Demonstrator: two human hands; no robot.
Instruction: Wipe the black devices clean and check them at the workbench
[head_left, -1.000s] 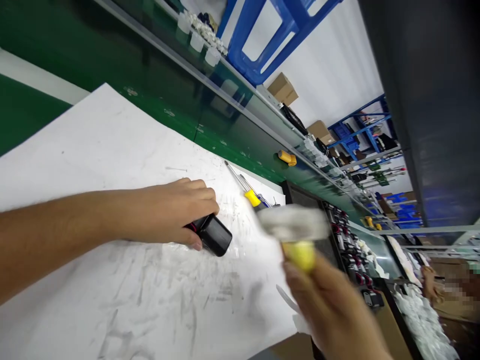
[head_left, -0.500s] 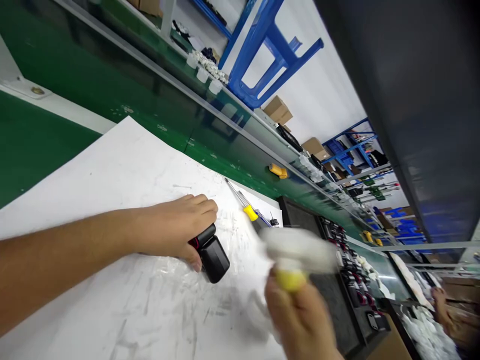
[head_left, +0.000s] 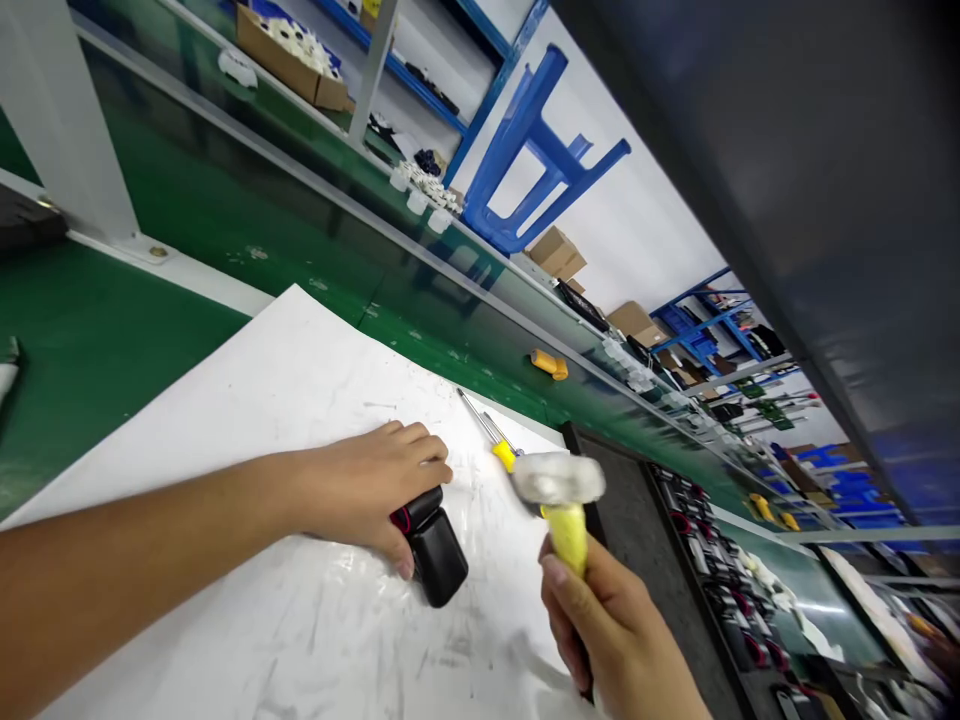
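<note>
My left hand (head_left: 375,490) is closed over a black device with a red trim line (head_left: 440,556), pressing it against the white paper sheet (head_left: 300,360). The hand covers the upper part of the device, and its glossy rounded end points toward me. In my right hand (head_left: 600,610) is a mallet with a pale, worn head (head_left: 559,479) and a yellow handle. It is held above the paper, to the right of the device and apart from it. A yellow-handled screwdriver (head_left: 503,455) lies on the paper beyond both hands.
A dark tray (head_left: 637,520) stands to the right, with several black-and-red parts (head_left: 720,590) beyond it. Along the back runs a shelf edge with an orange object (head_left: 548,364) below it. A blue stool (head_left: 525,150) is upside down behind. A dark panel (head_left: 787,200) overhangs the right.
The mallet, blurred before, is now sharper, its head smaller and a little left. My left hand still holds the black device in place. The whole view has shifted slightly.
</note>
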